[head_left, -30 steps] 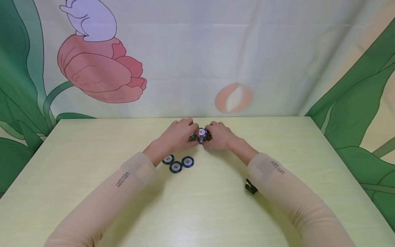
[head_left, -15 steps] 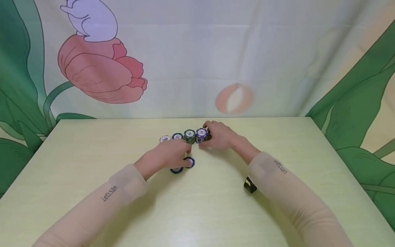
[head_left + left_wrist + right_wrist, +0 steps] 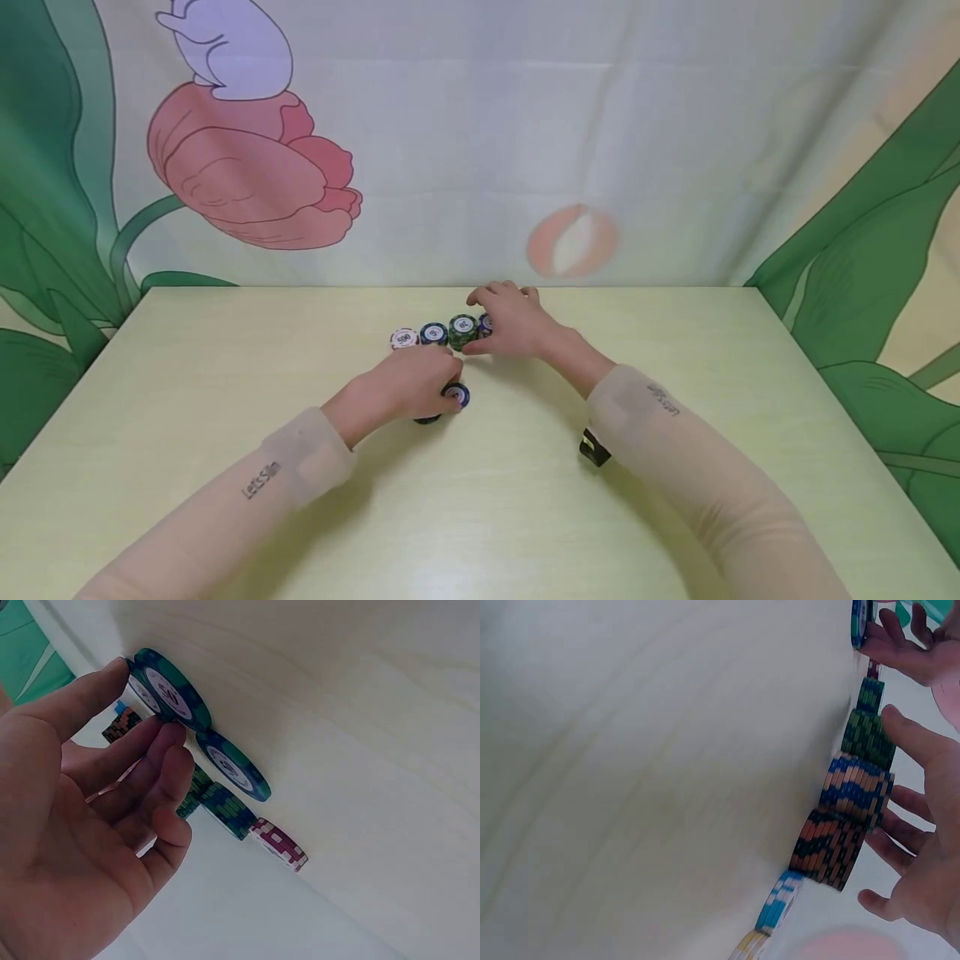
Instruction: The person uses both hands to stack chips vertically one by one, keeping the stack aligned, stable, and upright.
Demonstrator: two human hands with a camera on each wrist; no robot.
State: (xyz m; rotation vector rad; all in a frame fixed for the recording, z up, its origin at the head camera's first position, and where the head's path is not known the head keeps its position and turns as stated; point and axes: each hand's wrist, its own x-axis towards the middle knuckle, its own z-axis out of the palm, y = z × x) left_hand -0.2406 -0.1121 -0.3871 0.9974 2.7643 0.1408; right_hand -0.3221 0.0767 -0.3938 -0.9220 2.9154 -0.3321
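Observation:
My left hand [image 3: 405, 383] pinches a dark blue-green poker chip [image 3: 144, 691] at its rim, thumb on one side and fingers on the other. Two similar chips, a near chip [image 3: 174, 691] and a lower chip [image 3: 234, 766], lie by the fingers in the left wrist view. My right hand [image 3: 516, 323] hovers spread over the row of stacks, holding nothing. Its thumb is near the green stack [image 3: 868, 739]; its fingers reach behind the blue-and-orange stack [image 3: 855, 789] and the black-and-orange stack [image 3: 829, 851].
Left of the green stack stand a blue-green stack [image 3: 433, 333] and white-and-red chips [image 3: 404, 337]. Light blue chips [image 3: 778, 901] and yellowish chips [image 3: 750, 946] continue the row's other end. A small black object [image 3: 593, 450] lies by the right sleeve. A printed curtain [image 3: 420, 167] hangs behind the table.
My left hand has come from the stacks back toward the loose chips and now pinches one. My right hand has opened from the stacks' right end and shifted left over them.

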